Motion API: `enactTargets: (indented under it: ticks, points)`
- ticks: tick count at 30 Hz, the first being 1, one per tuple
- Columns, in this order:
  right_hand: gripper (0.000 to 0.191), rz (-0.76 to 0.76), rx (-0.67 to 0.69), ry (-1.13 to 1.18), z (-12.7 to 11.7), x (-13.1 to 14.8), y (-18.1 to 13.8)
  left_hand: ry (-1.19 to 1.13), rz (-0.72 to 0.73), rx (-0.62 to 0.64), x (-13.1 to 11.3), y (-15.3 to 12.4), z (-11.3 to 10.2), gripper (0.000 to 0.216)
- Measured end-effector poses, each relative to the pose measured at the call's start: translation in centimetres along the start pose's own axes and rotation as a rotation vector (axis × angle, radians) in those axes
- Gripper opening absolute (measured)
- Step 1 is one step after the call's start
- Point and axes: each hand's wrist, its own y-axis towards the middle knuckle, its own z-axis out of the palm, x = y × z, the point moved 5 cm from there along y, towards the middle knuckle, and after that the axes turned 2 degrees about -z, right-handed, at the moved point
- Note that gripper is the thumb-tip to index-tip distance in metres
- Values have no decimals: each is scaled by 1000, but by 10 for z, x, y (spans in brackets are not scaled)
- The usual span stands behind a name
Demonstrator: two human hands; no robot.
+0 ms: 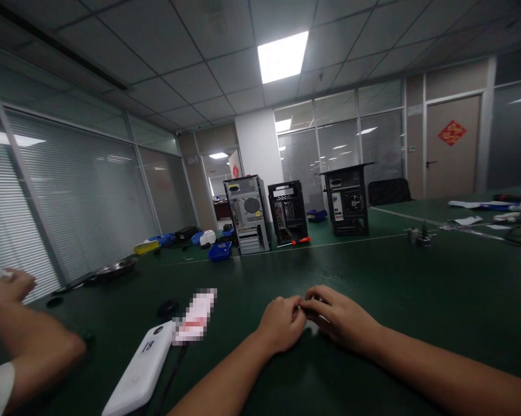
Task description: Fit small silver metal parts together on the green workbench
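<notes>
My left hand [282,325] rests near the front of the green table [312,381], its fingers curled into a loose fist. Against it, from the right, my right hand [342,316] bends its fingers so that the tips meet the left hand's thumb and forefinger. Whatever lies between the fingertips, if anything, is hidden. Left of my forearm lies a white power bank-like case [141,370] marked 18, with a dark cable [174,372] beside it. A blurred-out pink and white paper [195,318] touches its far end.
Three computer cases stand across the table: a grey one [248,214], an open black one [287,212] and another black one [347,202]. A red-handled screwdriver [301,240] and a blue tray [220,251] lie near them. At left, another person's arm [30,341] reaches in.
</notes>
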Motion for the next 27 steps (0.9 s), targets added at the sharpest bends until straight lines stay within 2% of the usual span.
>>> enactTargets:
  ticks: [6, 10, 14, 17, 21, 23, 27]
  points:
    - [32, -3, 47, -56, 0, -1, 4, -43, 87, 66, -5, 0, -4, 35]
    - [36, 121, 126, 25, 5, -6, 5, 137, 150, 111, -3, -1, -6, 39]
    - [39, 185, 223, 88, 11, -9, 2, 280, 143, 82, 0, 1, -5, 43]
    - [45, 243, 167, 101, 9, -14, 0, 315, 90, 46, 3, 2, -5, 44]
    - [43, 371, 89, 122, 4, -23, -6, 319, 30, 43, 8, 4, -4, 40]
    - [41, 363, 103, 130, 1, -22, -7, 265, 12, 33, 7, 4, -3, 39]
    - [30, 204, 173, 54, -2, -9, -2, 87, -5, 26, 1, 3, 1, 38]
